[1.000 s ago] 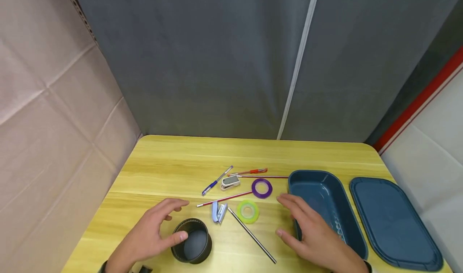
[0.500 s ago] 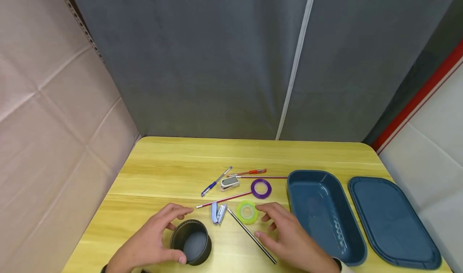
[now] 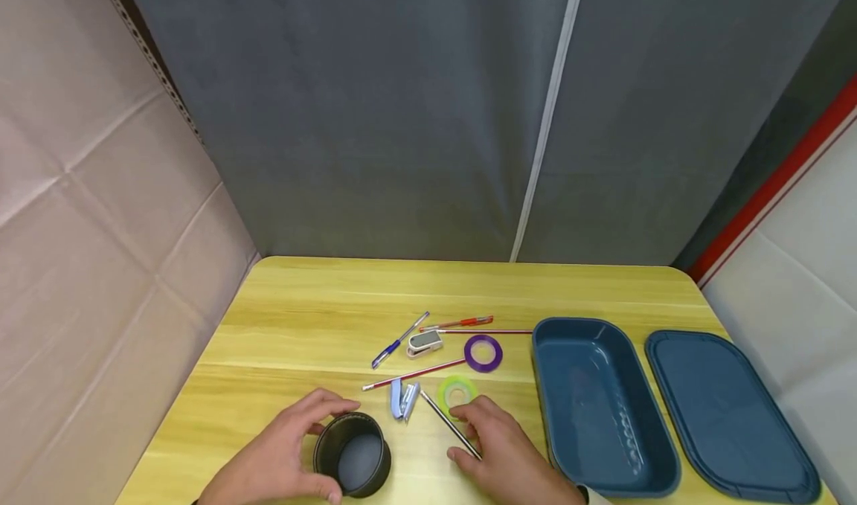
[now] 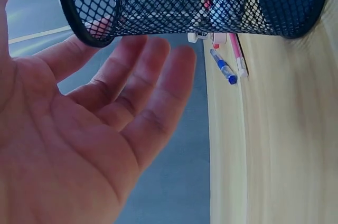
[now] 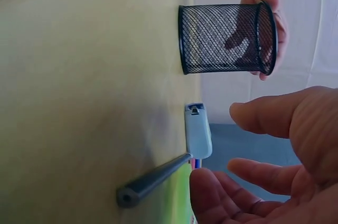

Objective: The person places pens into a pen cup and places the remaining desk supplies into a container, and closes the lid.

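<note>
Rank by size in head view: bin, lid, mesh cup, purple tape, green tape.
1. Bin and lid: look alike, so not ranked.
2. Mesh cup.
3. Purple tape and green tape: close; right hand partly covers the green.

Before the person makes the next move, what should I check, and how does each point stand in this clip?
1. Cup upright on the table: ok, it stands on its base.
2. Cup free inside: ok, nothing shows in it from above.
3. Left hand at the cup: ok, it curves around the side; how firmly, the pictures don't tell.
4. Right hand gripping the gray pencil: not ok, thumb and fingers are apart around it.
5. Pencil clear of the green tape: cannot tell, they lie very close.
6. Box open: ok, its lid lies beside it.
</note>
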Motion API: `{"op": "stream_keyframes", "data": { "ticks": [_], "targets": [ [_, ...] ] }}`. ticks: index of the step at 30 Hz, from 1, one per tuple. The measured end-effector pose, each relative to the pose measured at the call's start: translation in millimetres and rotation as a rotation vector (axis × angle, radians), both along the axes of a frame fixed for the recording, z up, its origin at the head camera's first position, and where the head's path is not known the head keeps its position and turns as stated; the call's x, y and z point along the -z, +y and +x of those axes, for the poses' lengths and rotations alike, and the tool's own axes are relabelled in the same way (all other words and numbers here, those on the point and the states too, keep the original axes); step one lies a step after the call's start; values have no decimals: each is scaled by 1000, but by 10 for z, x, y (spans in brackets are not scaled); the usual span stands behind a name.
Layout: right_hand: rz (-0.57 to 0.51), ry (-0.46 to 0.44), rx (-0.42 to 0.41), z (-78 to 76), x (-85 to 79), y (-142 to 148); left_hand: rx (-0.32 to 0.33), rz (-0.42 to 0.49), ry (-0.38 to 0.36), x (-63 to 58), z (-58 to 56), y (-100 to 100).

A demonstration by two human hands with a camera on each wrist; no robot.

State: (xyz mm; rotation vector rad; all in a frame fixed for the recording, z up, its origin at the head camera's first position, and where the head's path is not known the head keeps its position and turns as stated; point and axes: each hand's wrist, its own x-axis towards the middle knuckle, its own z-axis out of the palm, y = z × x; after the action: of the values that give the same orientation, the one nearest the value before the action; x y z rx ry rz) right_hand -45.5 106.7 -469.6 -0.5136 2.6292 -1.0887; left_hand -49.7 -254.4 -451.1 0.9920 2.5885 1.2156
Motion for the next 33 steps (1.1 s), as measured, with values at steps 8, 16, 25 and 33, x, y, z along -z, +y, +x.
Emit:
{"op": "stream_keyframes", "data": {
  "ticks": [8,16,25,33],
  "targets": [
    [66,31,-8,17,110,-48,-14,-23,18,-8,11,-2],
    [97,20,-31,-6,211,-77,76,37,96,53,4,-9],
    [178,98,-72,-37,240,-116,62,22,90,44,24,10],
    [262,125,-48,-39,196,-173,9,-38,40,40,49,19]
  ]
}}
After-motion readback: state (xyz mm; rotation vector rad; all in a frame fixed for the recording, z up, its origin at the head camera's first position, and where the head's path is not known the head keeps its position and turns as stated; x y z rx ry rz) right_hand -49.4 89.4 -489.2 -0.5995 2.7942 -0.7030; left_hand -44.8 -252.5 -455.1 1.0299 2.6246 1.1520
